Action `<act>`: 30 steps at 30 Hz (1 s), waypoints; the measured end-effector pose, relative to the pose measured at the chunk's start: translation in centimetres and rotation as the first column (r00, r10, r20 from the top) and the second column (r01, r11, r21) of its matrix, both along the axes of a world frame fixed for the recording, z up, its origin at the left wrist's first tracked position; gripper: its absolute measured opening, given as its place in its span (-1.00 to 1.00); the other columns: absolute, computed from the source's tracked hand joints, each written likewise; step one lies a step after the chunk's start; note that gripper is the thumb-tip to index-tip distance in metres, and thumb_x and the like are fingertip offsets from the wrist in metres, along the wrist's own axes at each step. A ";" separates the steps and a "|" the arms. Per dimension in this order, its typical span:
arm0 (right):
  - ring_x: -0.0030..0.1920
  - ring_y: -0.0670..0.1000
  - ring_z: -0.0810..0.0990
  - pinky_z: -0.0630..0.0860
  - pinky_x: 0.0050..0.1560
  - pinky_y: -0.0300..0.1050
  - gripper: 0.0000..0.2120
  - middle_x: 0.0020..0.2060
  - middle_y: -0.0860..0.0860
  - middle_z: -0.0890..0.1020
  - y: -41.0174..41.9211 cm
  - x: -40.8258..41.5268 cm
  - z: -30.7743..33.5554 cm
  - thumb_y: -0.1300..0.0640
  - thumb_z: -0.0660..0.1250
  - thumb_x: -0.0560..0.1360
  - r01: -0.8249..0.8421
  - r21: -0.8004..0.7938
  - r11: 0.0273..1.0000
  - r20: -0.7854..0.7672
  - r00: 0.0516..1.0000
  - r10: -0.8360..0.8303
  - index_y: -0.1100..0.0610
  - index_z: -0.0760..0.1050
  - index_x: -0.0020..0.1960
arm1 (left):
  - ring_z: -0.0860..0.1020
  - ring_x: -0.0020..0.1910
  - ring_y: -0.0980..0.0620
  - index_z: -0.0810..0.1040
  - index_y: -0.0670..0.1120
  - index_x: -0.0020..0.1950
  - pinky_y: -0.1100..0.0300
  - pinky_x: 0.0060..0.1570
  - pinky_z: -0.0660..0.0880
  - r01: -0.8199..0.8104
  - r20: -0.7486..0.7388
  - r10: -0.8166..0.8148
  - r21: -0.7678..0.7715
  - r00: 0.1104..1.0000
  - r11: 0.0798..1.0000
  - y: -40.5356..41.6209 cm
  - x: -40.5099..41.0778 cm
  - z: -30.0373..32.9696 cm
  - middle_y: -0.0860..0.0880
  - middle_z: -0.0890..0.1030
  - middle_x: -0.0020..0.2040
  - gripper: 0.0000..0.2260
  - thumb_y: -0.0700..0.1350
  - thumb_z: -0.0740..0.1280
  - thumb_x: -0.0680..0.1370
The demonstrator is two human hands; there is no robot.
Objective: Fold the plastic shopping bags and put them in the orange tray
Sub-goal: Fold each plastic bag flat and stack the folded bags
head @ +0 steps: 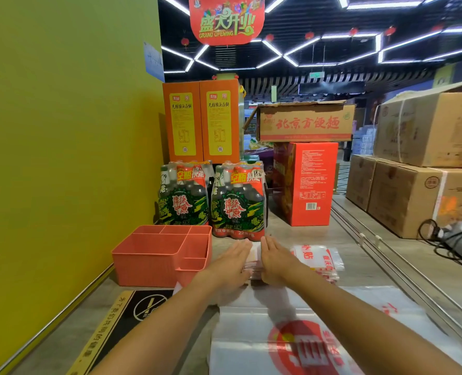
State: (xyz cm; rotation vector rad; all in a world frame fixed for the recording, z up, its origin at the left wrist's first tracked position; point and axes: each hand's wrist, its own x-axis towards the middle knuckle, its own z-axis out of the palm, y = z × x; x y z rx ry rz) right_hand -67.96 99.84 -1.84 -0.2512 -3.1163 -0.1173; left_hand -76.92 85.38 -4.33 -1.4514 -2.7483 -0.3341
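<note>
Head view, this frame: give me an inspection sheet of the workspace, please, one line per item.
Surface: grey wood-look counter with metal rails along its right side.
Job's things: orange tray at left, compartments look empty; folded bag between the hands; small pile of bags to its right; flat bag nearest the camera.
Clutter: two bottle packs, red box, no-smoking sign.
Grippers: left hand and right hand, fingers straight, pressing the folded bag's sides.
Cables: black cable coiled at right.
Surroundings: green wall, cardboard boxes, grand opening banner.
</note>
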 end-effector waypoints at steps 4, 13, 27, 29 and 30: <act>0.63 0.12 -0.13 -0.04 0.58 -0.02 -0.12 0.62 0.19 -0.16 0.1 2.7 2.4 0.01 0.28 0.62 -0.055 -0.097 0.994 -0.085 0.995 0.046 0.28 -0.26 0.61 | -0.20 0.62 0.02 -0.10 -0.07 0.66 0.04 0.56 -0.13 0.023 -0.038 -0.023 -0.007 0.999 1.000 -1.6 2.4 2.7 0.00 -0.15 0.66 -0.35 0.01 0.19 0.69; 0.54 -0.16 0.18 0.18 0.50 -0.22 -0.43 0.59 -0.24 0.11 -1.7 19.5 0.3 -0.11 0.25 0.64 -0.357 -0.339 0.870 -0.170 0.933 0.317 -0.20 0.14 0.60 | 0.15 0.53 0.31 0.24 0.21 0.57 0.34 0.49 0.10 0.264 0.030 -0.264 -0.006 0.964 0.965 -10.3 14.0 2.7 0.28 0.17 0.58 -0.53 0.13 0.22 0.67; 0.51 -0.25 0.18 0.18 0.52 -0.14 -0.39 0.54 -0.38 0.16 -1.8 27.0 -4.8 -0.45 0.22 0.51 -0.305 -0.399 0.865 0.017 0.941 0.339 -0.31 0.28 0.51 | 0.12 0.45 0.50 0.37 0.28 0.49 0.46 0.44 0.08 0.240 0.216 -0.241 0.029 0.946 0.970 -13.5 22.1 -2.6 0.41 0.23 0.51 -0.48 0.33 0.31 0.54; 0.50 -0.25 0.20 0.20 0.51 -0.16 -0.45 0.54 -0.37 0.18 -1.8 27.1 -5.1 -0.41 0.20 0.54 -0.313 -0.376 0.872 0.000 0.941 0.337 -0.30 0.31 0.50 | 0.20 0.44 0.45 0.42 0.26 0.45 0.33 0.47 0.21 0.220 0.219 -0.226 0.053 0.949 0.974 -13.6 22.1 -2.7 0.39 0.30 0.48 -0.51 0.32 0.33 0.54; 0.50 -0.25 0.22 0.22 0.51 -0.16 -0.47 0.53 -0.36 0.20 -1.8 27.1 -5.2 -0.39 0.19 0.56 -0.319 -0.363 0.876 -0.011 0.941 0.338 -0.29 0.33 0.49 | 0.23 0.43 0.45 0.45 0.25 0.43 0.32 0.46 0.24 0.210 0.217 -0.218 0.063 0.951 0.976 -13.7 22.1 -2.8 0.39 0.33 0.47 -0.53 0.30 0.33 0.54</act>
